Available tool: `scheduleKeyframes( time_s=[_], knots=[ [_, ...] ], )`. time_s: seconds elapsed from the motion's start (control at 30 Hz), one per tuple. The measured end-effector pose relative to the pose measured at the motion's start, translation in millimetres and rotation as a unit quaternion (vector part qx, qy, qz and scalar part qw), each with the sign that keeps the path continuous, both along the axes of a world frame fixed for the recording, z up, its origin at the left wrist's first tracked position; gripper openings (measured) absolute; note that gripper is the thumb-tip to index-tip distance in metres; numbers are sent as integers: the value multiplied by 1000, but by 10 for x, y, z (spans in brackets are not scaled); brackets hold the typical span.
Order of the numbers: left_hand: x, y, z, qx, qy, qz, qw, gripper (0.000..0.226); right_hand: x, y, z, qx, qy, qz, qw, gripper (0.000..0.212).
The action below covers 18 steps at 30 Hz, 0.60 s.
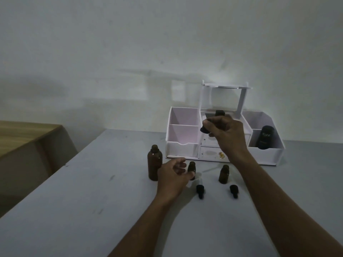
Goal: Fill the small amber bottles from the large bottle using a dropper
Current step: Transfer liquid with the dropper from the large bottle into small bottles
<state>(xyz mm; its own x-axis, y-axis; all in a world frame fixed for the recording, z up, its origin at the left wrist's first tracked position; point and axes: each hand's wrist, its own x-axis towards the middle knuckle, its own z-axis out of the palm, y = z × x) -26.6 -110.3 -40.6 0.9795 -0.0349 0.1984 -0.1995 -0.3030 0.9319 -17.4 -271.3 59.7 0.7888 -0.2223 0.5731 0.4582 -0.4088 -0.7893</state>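
The large amber bottle [155, 162] stands uncapped on the grey table [92, 210]. Just to its right, my left hand [173, 179] holds a small amber bottle [191, 166] low down between thumb and curled fingertips. A second small amber bottle [223, 174] stands open further right. Two black dropper caps [200, 191] [233, 191] lie on the table in front of the small bottles. My right hand [225, 133] is raised above the small bottles and pinches a black dropper [203, 128] by its top. Its glass tube is too faint to make out.
A white desk organizer [182, 143] stands against the wall behind the bottles. It holds a dark bottle [265, 137] in its right compartment and a dark cap [220, 113] in the middle. A wooden table [27, 138] lies off to the left.
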Motion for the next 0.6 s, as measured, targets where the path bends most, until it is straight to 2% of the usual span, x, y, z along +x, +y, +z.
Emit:
scheduleKeyframes(
  time_s=[0.23, 0.6],
  knots=[
    [81, -51, -22, 50, -19, -3, 999, 49, 71, 7, -97, -22, 11, 4, 1000, 3],
    [44, -35, -5, 60, -44, -25, 997, 34, 46, 54, -130, -46, 7, 0, 999, 5]
  ],
)
